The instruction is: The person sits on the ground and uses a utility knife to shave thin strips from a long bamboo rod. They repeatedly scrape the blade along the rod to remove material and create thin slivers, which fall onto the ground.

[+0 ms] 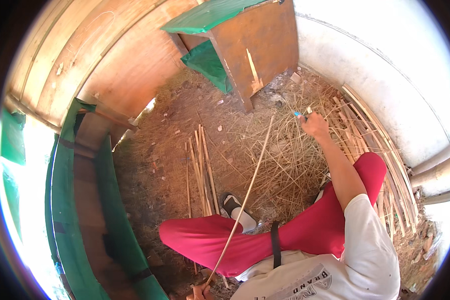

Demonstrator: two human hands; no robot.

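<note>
In the head view, a long thin pale cane strip (245,200) is gripped at its near end by the left hand (200,292), which is seen at the lower edge with its fingers clenched round the strip. From there the strip runs up and away across the red trouser leg (220,245) to a tip above the straw-strewn ground (155,165). The right hand (314,123) is stretched out ahead and is closed on a small blue-handled tool (300,115), held over a heap of loose dry straw-coloured shavings (285,155). A bundle of split cane sticks (201,170) lies on the ground to the left of the strip, apart from it. Long curved cane strips (380,145) are stacked along the white wall (385,70) at the right. A brown wooden cabinet with a green top (245,45) stands beyond.
</note>
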